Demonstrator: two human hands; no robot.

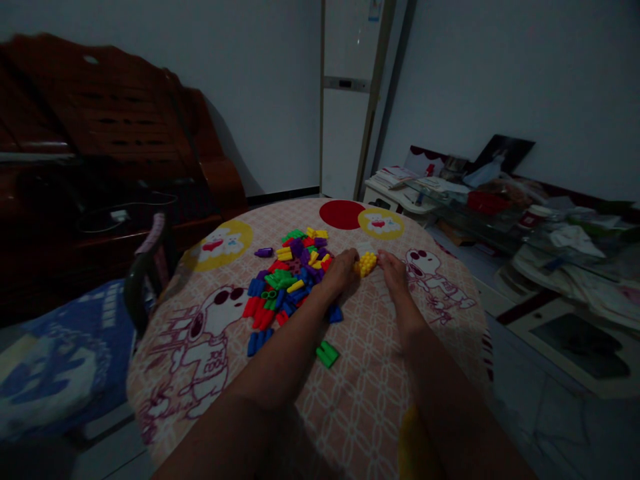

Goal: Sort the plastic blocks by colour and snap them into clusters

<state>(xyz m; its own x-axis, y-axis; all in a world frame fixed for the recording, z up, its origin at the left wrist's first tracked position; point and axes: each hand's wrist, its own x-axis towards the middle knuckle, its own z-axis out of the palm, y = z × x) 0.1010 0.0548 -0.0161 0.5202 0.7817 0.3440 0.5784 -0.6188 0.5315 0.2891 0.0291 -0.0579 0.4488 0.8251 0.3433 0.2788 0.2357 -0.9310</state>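
A cluster of knobbly yellow building blocks (368, 263) sits between my two hands, right of the toy pile. My left hand (344, 268) has its fingers curled round the cluster's left side, which they partly hide. At the right edge, my right hand (394, 272) pinches the cluster with its fingertips; the exact contact is too small and dark to make out. Beside my left hand and forearm lies a pile of plastic building blocks (283, 280) in red, green, blue, purple and yellow. A separate green block (327, 354) rests between my forearms, nearer me.
A patterned cloth (365, 400) covers the round table. Off to the left stand a chair (145, 280) and a carved wooden sofa (120, 127). On the right, a low glass-topped cabinet (465, 207) carries papers and clutter. A tall white appliance (345, 133) stands beyond the table.
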